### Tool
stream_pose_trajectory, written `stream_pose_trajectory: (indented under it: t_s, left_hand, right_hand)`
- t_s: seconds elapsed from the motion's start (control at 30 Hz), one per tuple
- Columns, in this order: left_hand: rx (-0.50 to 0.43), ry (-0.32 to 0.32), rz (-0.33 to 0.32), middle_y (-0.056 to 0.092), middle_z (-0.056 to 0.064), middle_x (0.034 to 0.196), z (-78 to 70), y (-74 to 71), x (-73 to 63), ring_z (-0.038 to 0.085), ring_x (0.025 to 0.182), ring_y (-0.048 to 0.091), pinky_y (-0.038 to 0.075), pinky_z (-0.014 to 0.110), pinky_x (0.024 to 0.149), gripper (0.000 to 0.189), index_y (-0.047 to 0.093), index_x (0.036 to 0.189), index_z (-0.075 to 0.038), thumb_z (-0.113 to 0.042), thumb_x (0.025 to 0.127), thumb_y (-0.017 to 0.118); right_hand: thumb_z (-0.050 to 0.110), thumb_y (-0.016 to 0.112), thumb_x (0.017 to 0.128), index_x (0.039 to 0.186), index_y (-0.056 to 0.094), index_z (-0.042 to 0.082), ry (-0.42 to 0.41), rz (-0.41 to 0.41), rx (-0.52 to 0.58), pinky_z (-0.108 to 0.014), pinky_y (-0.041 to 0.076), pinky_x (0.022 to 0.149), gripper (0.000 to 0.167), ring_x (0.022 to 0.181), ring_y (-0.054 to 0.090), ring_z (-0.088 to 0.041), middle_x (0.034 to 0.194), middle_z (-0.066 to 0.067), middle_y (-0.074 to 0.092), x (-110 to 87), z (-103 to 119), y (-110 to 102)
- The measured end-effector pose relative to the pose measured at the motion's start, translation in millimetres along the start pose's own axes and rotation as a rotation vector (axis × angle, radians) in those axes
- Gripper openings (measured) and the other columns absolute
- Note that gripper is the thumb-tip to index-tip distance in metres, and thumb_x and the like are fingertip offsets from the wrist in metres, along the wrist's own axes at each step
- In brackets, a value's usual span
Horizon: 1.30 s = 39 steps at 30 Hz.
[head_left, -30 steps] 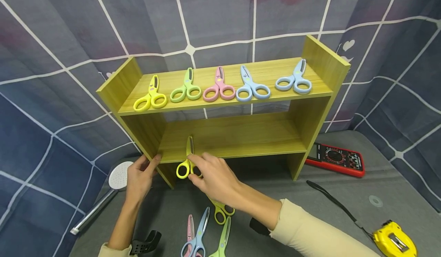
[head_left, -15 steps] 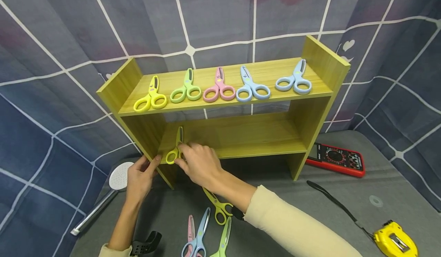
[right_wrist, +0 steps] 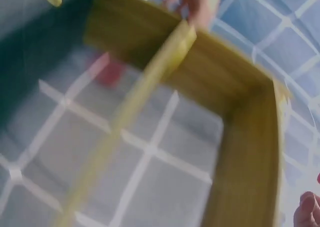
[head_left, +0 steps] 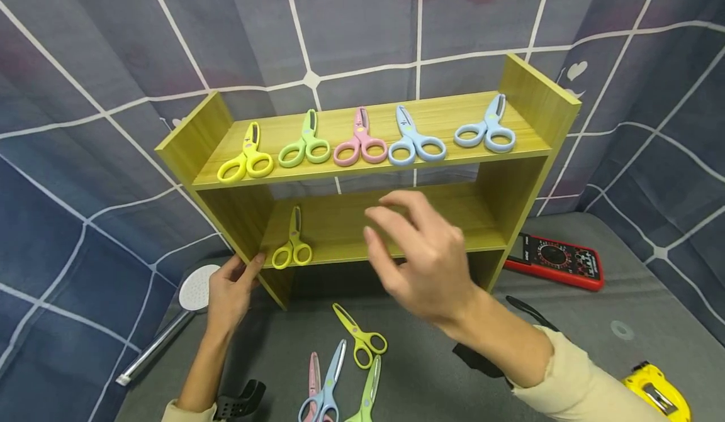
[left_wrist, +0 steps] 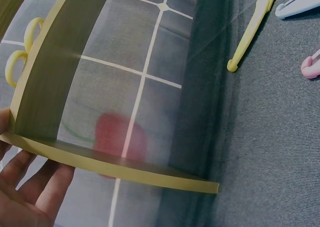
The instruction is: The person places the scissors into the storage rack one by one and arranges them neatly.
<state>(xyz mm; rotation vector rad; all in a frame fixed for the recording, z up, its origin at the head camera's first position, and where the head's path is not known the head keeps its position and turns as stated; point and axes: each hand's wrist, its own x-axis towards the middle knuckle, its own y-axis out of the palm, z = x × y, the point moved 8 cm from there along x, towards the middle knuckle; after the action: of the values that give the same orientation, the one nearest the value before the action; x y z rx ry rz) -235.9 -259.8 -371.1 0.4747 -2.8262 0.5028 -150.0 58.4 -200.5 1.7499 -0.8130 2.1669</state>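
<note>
My left hand (head_left: pixel 229 293) grips the left side panel of a two-tier wooden shelf (head_left: pixel 385 253). In the left wrist view, its thumb and fingers (left_wrist: pixel 54 189) lie on opposite sides of the board. Yellow scissors (head_left: pixel 292 246) lie on the lower tier near that hand, blades pointing back. My right hand (head_left: pixel 430 261) hovers before the lower tier, fingers loosely bent, holding nothing. On the upper tier lie yellow scissors (head_left: pixel 247 158), green scissors (head_left: pixel 306 144), pink scissors (head_left: pixel 360 142) and two blue pairs. The right wrist view is blurred.
On the grey cloth before the shelf lie yellow scissors (head_left: pixel 361 337), blue scissors (head_left: pixel 325 390), pink scissors (head_left: pixel 313 375) and green scissors (head_left: pixel 369 390). A shower head (head_left: pixel 195 290) lies left; a red multimeter (head_left: pixel 557 260) and yellow tape measure (head_left: pixel 657 392) lie right.
My right hand set the yellow scissors on the left of the lower tier, let go and drew back to the right. My left hand stayed on the panel.
</note>
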Motion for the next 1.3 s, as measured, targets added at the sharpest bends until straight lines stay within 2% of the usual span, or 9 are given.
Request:
stream_pose_trajectory:
  t_s: [0.1, 0.17, 0.3, 0.43, 0.77, 0.9, 1.0, 1.13, 1.3]
  left_hand:
    - [0.003, 0.003, -0.001, 0.068, -0.015, 0.095, -0.4, -0.6, 0.5, 0.0, 0.086, 0.063, 0.054, 0.019, 0.068, 0.03, 0.068, 0.122, 0.0, -0.017, 0.097, 0.066]
    - [0.008, 0.001, -0.004, 0.068, -0.015, 0.095, -0.2, -0.8, 0.6, 0.0, 0.086, 0.063, 0.054, 0.018, 0.068, 0.031, 0.068, 0.122, -0.001, -0.017, 0.097, 0.067]
    - [0.004, -0.005, -0.013, 0.067, -0.019, 0.091, 1.5, -1.3, 0.6, 0.001, 0.084, 0.063, 0.053, 0.018, 0.067, 0.03, 0.068, 0.122, 0.0, -0.016, 0.096, 0.067]
    - [-0.007, -0.003, -0.008, 0.067, -0.019, 0.089, 2.3, -0.1, 1.0, 0.004, 0.084, 0.064, 0.053, 0.018, 0.067, 0.031, 0.068, 0.121, 0.001, -0.017, 0.096, 0.068]
    - [0.028, 0.011, -0.008, 0.07, -0.004, 0.1, -1.2, -0.4, -0.5, 0.001, 0.086, 0.063, 0.053, 0.018, 0.067, 0.033, 0.067, 0.124, -0.001, -0.021, 0.097, 0.067]
    - [0.028, 0.009, -0.016, 0.07, -0.009, 0.097, 0.6, -1.6, -1.1, 0.002, 0.085, 0.064, 0.053, 0.019, 0.067, 0.032, 0.068, 0.123, -0.002, -0.021, 0.097, 0.067]
    - [0.022, 0.013, -0.02, 0.068, -0.013, 0.095, 1.0, -2.2, -1.4, 0.004, 0.085, 0.064, 0.053, 0.019, 0.067, 0.032, 0.068, 0.122, -0.002, -0.021, 0.097, 0.067]
    - [0.029, 0.018, -0.012, 0.068, -0.013, 0.095, -0.1, -1.3, -1.5, 0.005, 0.085, 0.064, 0.053, 0.019, 0.067, 0.033, 0.068, 0.122, -0.001, -0.021, 0.097, 0.067]
    - [0.034, 0.01, -0.014, 0.069, -0.011, 0.097, 0.3, -0.9, -1.4, 0.005, 0.086, 0.065, 0.054, 0.02, 0.068, 0.032, 0.068, 0.123, -0.003, -0.022, 0.097, 0.067]
  right_hand:
    - [0.016, 0.062, 0.089, 0.101, 0.071, -0.001, 0.018, -0.06, -0.139, -0.044, 0.049, 0.05, 0.023, 0.069, 0.06, -0.031, 0.099, -0.021, 0.062, 13.5, -15, -30]
    - [0.022, 0.061, 0.091, 0.109, 0.07, 0.0, 0.067, -0.03, -0.254, -0.048, 0.046, 0.05, 0.03, 0.07, 0.058, -0.035, 0.105, -0.023, 0.06, 21.2, -29, -42]
    - [0.038, 0.058, 0.097, 0.119, 0.066, 0.005, 0.191, 0.139, -0.462, -0.055, 0.045, 0.051, 0.041, 0.078, 0.056, -0.039, 0.111, -0.025, 0.055, 29.0, -58, -53]
    - [0.045, 0.058, 0.098, 0.118, 0.065, 0.005, 0.262, 0.275, -0.533, -0.057, 0.045, 0.055, 0.045, 0.085, 0.053, -0.039, 0.11, -0.024, 0.054, 26.5, -76, -54]
    - [0.036, 0.068, 0.093, 0.12, 0.067, 0.007, 0.281, 0.287, -0.452, -0.059, 0.044, 0.068, 0.04, 0.097, 0.054, -0.042, 0.118, -0.022, 0.057, 22.1, -78, -59]
    - [0.033, 0.069, 0.091, 0.121, 0.066, 0.005, 0.248, 0.259, -0.439, -0.061, 0.046, 0.07, 0.041, 0.102, 0.055, -0.043, 0.124, -0.023, 0.055, 21.5, -74, -61]
    - [0.032, 0.065, 0.092, 0.121, 0.065, 0.003, 0.184, 0.163, -0.378, -0.058, 0.045, 0.067, 0.041, 0.092, 0.056, -0.041, 0.125, -0.025, 0.053, 16.6, -62, -63]
    - [0.027, 0.059, 0.092, 0.115, 0.067, 0.0, 0.096, 0.075, -0.18, -0.047, 0.044, 0.062, 0.036, 0.074, 0.052, -0.033, 0.117, -0.026, 0.055, -4.2, -38, -52]
    - [0.021, 0.063, 0.092, 0.112, 0.068, 0.003, 0.108, 0.265, 0.075, -0.034, 0.049, 0.062, 0.027, 0.075, 0.056, -0.017, 0.109, -0.014, 0.057, -51.7, -12, -10]
